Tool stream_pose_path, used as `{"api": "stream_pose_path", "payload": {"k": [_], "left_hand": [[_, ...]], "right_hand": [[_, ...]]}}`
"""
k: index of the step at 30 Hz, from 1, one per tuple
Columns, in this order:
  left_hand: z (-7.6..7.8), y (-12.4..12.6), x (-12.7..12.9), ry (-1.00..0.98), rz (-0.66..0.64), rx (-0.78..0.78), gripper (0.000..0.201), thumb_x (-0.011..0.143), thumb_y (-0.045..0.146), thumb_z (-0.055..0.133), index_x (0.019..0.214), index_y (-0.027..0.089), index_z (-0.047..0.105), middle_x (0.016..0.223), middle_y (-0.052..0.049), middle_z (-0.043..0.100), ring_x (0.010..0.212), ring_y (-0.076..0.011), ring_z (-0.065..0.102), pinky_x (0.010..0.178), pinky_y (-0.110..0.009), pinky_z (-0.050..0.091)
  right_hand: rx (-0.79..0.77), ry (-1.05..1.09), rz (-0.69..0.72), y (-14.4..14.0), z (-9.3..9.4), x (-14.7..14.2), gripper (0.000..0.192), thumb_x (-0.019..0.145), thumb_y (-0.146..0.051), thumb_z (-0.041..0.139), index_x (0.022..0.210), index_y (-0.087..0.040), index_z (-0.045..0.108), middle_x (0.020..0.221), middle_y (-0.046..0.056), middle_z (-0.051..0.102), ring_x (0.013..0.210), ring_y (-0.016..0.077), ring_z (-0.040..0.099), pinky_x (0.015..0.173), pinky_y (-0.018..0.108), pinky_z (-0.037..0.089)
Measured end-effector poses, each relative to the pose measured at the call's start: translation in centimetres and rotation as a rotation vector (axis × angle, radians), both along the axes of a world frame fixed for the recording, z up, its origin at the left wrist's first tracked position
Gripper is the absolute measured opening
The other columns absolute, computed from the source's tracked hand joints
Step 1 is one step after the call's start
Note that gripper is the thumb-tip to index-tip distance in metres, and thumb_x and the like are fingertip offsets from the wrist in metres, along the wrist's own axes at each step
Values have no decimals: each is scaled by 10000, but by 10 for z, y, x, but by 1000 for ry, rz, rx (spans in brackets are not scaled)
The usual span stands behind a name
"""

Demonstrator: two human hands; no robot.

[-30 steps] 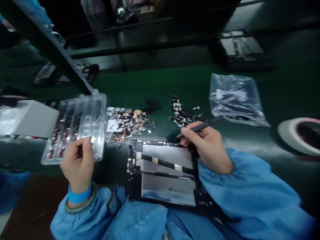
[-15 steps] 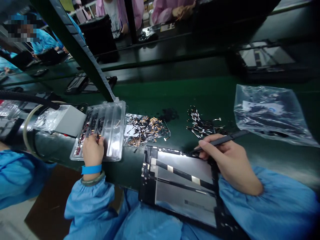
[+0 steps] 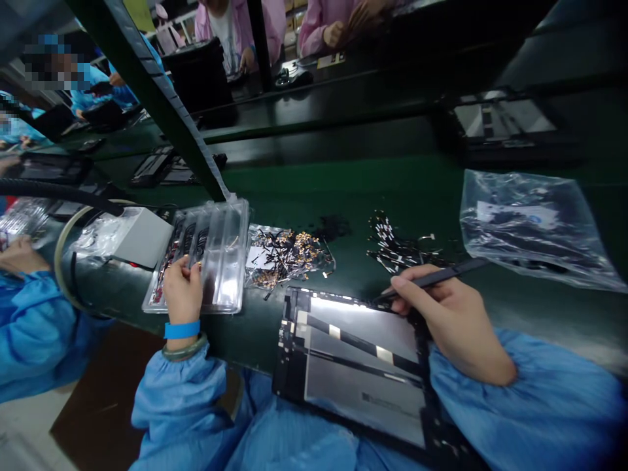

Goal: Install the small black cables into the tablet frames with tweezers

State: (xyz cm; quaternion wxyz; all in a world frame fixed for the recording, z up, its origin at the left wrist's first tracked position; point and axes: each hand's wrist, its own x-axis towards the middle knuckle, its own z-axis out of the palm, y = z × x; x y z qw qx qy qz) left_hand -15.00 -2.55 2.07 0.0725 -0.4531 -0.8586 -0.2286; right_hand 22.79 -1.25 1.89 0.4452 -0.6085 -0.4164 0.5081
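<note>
My left hand (image 3: 183,285) is over the clear plastic tray (image 3: 238,242), thumb and fingertips drawn together in a pinch. Whatever lies between those fingertips is too small to make out. Small dark and red parts fill the tray's left compartments. In my right hand (image 3: 446,314) is a black pen-like tool, apparently tweezers (image 3: 449,271), its tip at the top edge of an opened tablet (image 3: 363,366). The tablet lies tilted at the bench's front edge, with silvery panels and a dark ribbon cable (image 3: 360,343) across them.
Beyond the tablet lie a heap of small gold-and-black parts (image 3: 289,255), a pile of short black-and-white cables (image 3: 392,245) and a clear bag (image 3: 534,229). A white box (image 3: 142,235) stands left of the tray. A co-worker's hand (image 3: 22,258) is at far left; a slanted post (image 3: 167,98) rises behind.
My left hand has lifted slightly off the tray's compartments, its fingers now pinched upward. My right hand and the tool stay in place. A co-worker's hand has come into view at far left.
</note>
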Motion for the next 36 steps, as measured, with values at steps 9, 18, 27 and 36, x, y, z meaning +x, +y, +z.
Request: {"api": "stream_pose_path", "payload": {"k": [9, 18, 27, 36], "left_hand": [[2, 10, 0, -7, -29, -48, 396, 763, 330, 551, 1065, 87, 636, 753, -87, 610, 869, -295, 596, 859, -428, 461], [4, 11, 13, -56, -23, 146, 129, 750, 300, 576, 760, 182, 626, 752, -65, 513, 886, -296, 554, 888, -462, 428], [26, 15, 38, -434, -57, 584, 175, 864, 373, 499, 875, 198, 501, 916, -69, 551, 1004, -233, 520, 1044, -452, 324], [49, 0, 142, -1497, -608, -14, 295, 785, 421, 601, 690, 193, 441, 526, 78, 326, 442, -68, 344, 465, -242, 457]], "right_hand": [[10, 7, -2, 0, -1, 1, 469, 564, -584, 769, 734, -179, 604, 501, -10, 593, 475, 103, 541, 488, 201, 442], [23, 27, -15, -1, 4, 0, 442, 560, -546, 778, 709, -170, 600, 473, -8, 583, 452, 101, 537, 469, 200, 438], [306, 157, 12, -2, 0, 4, 260, 770, -431, 669, 666, -195, 638, 744, 37, 694, 668, 134, 643, 625, 233, 531], [765, -460, 515, -12, 28, -10, 147, 883, -183, 528, 954, -206, 654, 858, 23, 720, 762, 125, 682, 642, 207, 524]]}}
